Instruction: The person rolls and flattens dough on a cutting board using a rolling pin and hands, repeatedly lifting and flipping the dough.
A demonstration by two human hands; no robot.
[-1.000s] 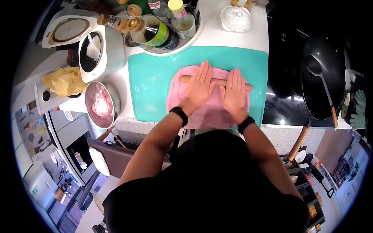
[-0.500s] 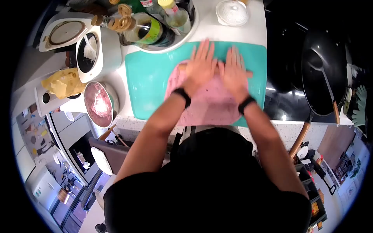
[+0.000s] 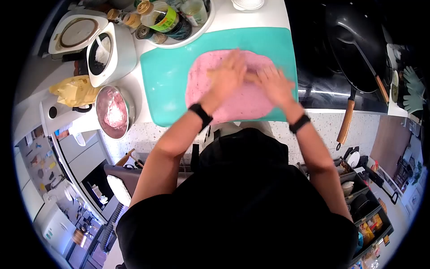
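Note:
A sheet of pink dough lies flat on a teal mat. Across it runs a thin wooden rolling pin, mostly covered by my hands. My left hand rests palm down on the pin's left part, fingers stretched away from me and somewhat blurred. On the pin's right part lies my right hand, also flat with fingers extended. Neither hand wraps round the pin. Dark bands circle both wrists.
Left of the mat stands a metal bowl with pink residue, below an open white rice cooker. Bottles crowd a round white tray at the back. To the right, a black wok with a ladle sits on the dark stove.
Both hands have rolled the pin from the dough's far edge towards me, uncovering the far part of the dough. The whole view has shifted, so the mat appears higher.

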